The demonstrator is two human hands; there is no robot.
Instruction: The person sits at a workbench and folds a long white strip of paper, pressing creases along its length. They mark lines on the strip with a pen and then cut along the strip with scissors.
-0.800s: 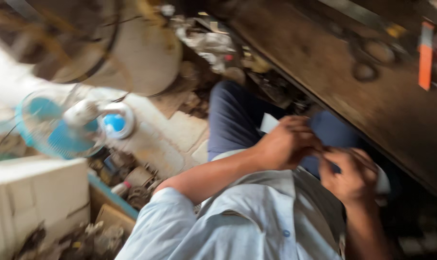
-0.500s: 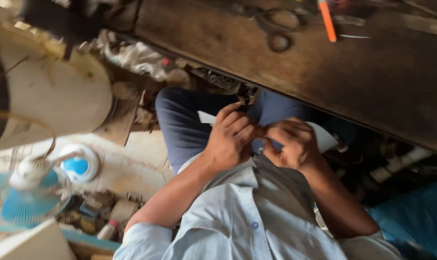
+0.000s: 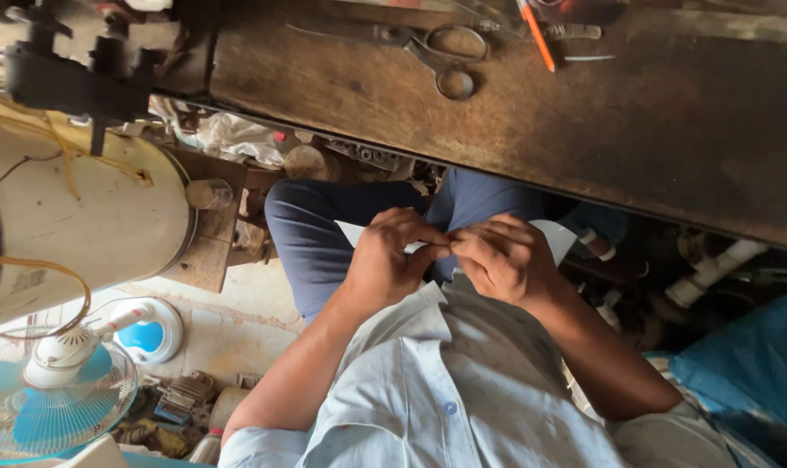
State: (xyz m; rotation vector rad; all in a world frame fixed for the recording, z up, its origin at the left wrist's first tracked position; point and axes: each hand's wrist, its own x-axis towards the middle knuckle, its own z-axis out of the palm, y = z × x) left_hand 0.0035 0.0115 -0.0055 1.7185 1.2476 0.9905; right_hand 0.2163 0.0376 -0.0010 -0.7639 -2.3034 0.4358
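Here, seen from the head camera looking down, both hands meet over the lap, just below the near edge of the table [image 3: 671, 130]. The left hand [image 3: 391, 260] is curled nearly closed, thumb and forefinger pinched together at the fingertips on something too small to identify. The right hand [image 3: 502, 258] is likewise curled, fingertips pressed toward those of the left hand; the two touch at about the midline. Whether either hand has hold of the white sheet [image 3: 560, 236] cannot be told. That sheet lies on the lap directly beneath the hands, with one corner showing to the left of the left hand and a larger corner to the right of the right hand. The lap is in dark blue trousers [image 3: 315, 234]; a pale blue buttoned shirt [image 3: 445, 390] fills the lower centre. On the dark, worn table, well apart from the hands, lie a pair of scissors [image 3: 441, 54] and an orange pen [image 3: 536, 35], the pen just right of the scissors. At the far left stands a large cream cylindrical drum [image 3: 90, 217] with yellow wire across it. Below it, on the floor, sits a small blue fan [image 3: 51, 399], near a round white and blue object [image 3: 148, 332]. A blue sheet [image 3: 749, 364] lies at lower right.
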